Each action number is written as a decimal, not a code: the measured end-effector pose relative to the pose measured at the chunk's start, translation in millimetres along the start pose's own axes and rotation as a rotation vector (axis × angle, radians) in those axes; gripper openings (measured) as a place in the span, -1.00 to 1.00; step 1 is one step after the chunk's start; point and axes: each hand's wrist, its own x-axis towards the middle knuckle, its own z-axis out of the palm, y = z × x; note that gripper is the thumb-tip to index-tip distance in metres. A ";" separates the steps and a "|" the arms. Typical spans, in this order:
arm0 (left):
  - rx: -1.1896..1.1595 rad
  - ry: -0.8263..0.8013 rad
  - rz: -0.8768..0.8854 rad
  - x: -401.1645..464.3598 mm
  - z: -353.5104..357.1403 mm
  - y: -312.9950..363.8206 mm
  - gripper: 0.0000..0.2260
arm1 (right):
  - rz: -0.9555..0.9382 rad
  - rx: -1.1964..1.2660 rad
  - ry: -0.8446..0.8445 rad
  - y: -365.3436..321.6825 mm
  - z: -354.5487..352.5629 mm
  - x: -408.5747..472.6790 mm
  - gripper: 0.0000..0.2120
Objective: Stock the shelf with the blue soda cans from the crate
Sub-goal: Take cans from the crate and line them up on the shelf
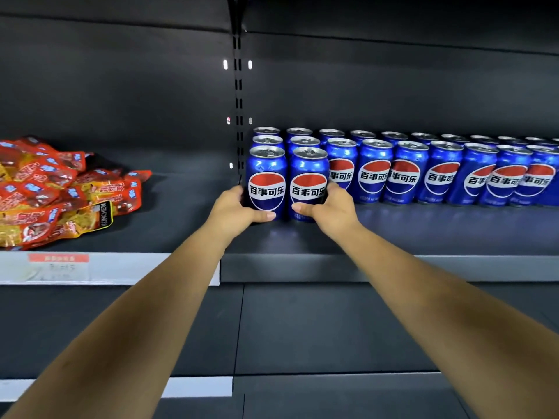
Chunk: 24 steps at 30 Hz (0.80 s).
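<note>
Two blue soda cans stand upright side by side at the left end of the dark shelf (423,237). My left hand (234,208) grips the left front can (266,182), thumb across its lower front. My right hand (331,208) grips the right front can (309,184) the same way. Behind them and to the right, rows of identical blue cans (405,172) fill the back of the shelf. The crate is out of view.
A slotted upright post (238,95) divides the shelving just left of the cans. A heap of red and yellow snack packets (57,192) lies on the left shelf. A price label strip (59,267) runs along that shelf's edge. Lower shelves sit below.
</note>
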 end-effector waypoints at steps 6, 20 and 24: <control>-0.044 -0.029 0.005 -5.7 0.6 4.5 -0.56 | -0.011 0.044 -0.034 3.6 1.8 -0.1 -0.43; -0.031 -0.053 -0.005 -6.1 0.8 3.7 -0.57 | -0.004 0.154 -0.087 7.4 1.8 1.0 -0.49; -0.053 -0.067 -0.014 -4.3 -0.7 2.6 -0.57 | 0.005 0.199 -0.103 9.7 0.9 2.6 -0.49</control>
